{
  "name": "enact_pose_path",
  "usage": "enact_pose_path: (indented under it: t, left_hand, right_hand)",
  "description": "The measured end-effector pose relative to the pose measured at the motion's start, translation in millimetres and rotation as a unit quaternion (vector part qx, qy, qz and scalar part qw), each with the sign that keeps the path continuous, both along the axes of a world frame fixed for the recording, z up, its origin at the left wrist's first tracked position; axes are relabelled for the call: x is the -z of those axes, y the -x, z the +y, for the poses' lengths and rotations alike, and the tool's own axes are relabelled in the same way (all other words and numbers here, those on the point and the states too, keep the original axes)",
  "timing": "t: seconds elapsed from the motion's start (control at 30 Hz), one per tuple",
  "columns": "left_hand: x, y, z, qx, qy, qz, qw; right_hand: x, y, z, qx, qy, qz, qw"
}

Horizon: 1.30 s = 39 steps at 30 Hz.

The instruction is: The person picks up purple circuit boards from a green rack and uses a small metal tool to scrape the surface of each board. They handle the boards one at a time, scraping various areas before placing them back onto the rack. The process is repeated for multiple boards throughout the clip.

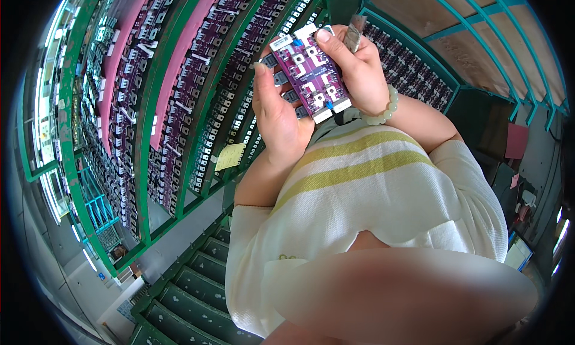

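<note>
A purple circuit board panel with white connectors and small blue parts is held tilted between my two hands, in front of my body. My left hand supports it along the left side, the thumb upright beside the edge and the other fingers mostly hidden behind. My right hand grips the upper right corner, its thumb pressed on the board. Grey blocky parts stick out from the panel's left edge. A short greyish, shiny strip stands up by my right fingers; its kind is unclear.
A green rack with rows of purple boards and pink strips fills the left. A yellow note hangs on its edge. Another tray of boards lies beyond my right hand. Green slatted shelving stands at lower left.
</note>
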<state>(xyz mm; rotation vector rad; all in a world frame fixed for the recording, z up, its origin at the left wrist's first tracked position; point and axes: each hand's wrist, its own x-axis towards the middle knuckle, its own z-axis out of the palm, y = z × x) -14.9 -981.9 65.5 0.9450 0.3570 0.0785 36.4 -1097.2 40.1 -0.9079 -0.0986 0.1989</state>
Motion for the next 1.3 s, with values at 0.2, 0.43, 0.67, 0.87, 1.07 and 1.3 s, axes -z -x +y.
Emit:
enact_pose_path:
  t: [0.2, 0.43, 0.67, 0.87, 1.07, 1.3]
  left_hand:
    - [8.4, -0.5, 7.5, 0.053, 0.049, -0.05, 0.996]
    - [13.3, -3.6, 14.9, 0.118, 0.033, -0.113, 0.986]
    - [14.8, -5.8, 22.0, 0.152, 0.056, -0.122, 0.979]
    - [25.0, -12.7, 21.3, 0.086, -0.034, -0.177, 0.98]
    - [30.4, -14.2, 32.3, 0.273, 0.187, -0.125, 0.935]
    - [18.0, -11.5, 25.1, 0.211, 0.002, -0.2, 0.957]
  right_hand:
    - [-4.6, -5.3, -1.3, -0.025, -0.04, 0.043, 0.998]
    - [-8.1, -5.2, -0.2, -0.024, -0.066, 0.072, 0.995]
    - [-6.4, -6.7, -16.7, -0.103, -0.02, 0.094, 0.99]
    - [17.3, -9.1, -32.7, -0.02, 0.194, -0.275, 0.941]
    - [3.9, -19.0, -48.2, 0.105, 0.369, -0.618, 0.686]
    - [28.2, -15.5, -59.4, 0.03, 0.182, -0.327, 0.927]
